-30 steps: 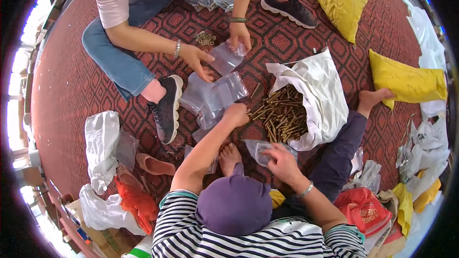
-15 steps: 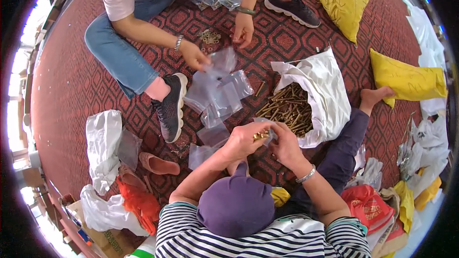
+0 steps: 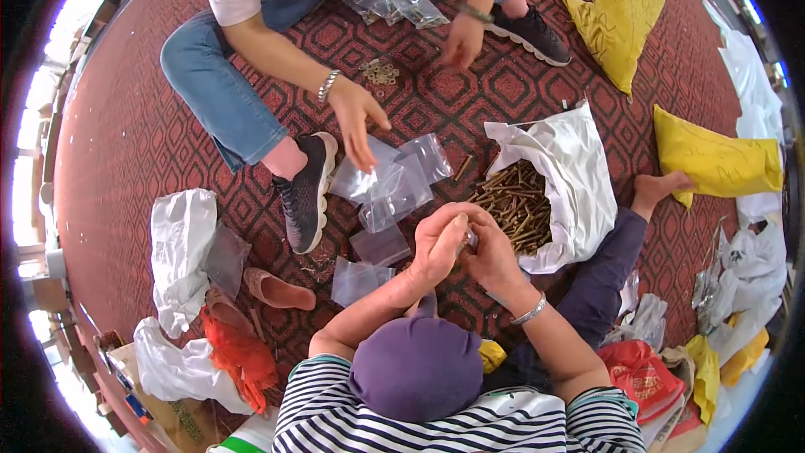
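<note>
My left hand (image 3: 440,243) and my right hand (image 3: 490,260) meet above the carpet, fingers curled closed. A small clear plastic bag (image 3: 470,239) shows between them; its contents are mostly hidden by my fingers. Just beyond my right hand, a white sack (image 3: 579,176) lies with its mouth open on many brass-coloured bolts (image 3: 520,201). Flat clear plastic bags (image 3: 390,193) are spread ahead of my left hand. Over those bags hangs a co-worker's hand (image 3: 359,122), fingers pointing down. That person's other hand (image 3: 463,40) is blurred near a pile of small rings (image 3: 380,72).
Yellow sacks (image 3: 713,151) lie at the right and far right. Filled clear packets (image 3: 398,7) rest by the co-worker's legs. A pink slipper (image 3: 281,288), white bags (image 3: 180,243) and an orange bag (image 3: 239,356) are at the left. A red bag (image 3: 641,377) sits near right.
The co-worker's hand has let go of a clear bag and now hovers over the spread bags; the other hand moved right. The brass pieces seen in my left hand are now hidden.
</note>
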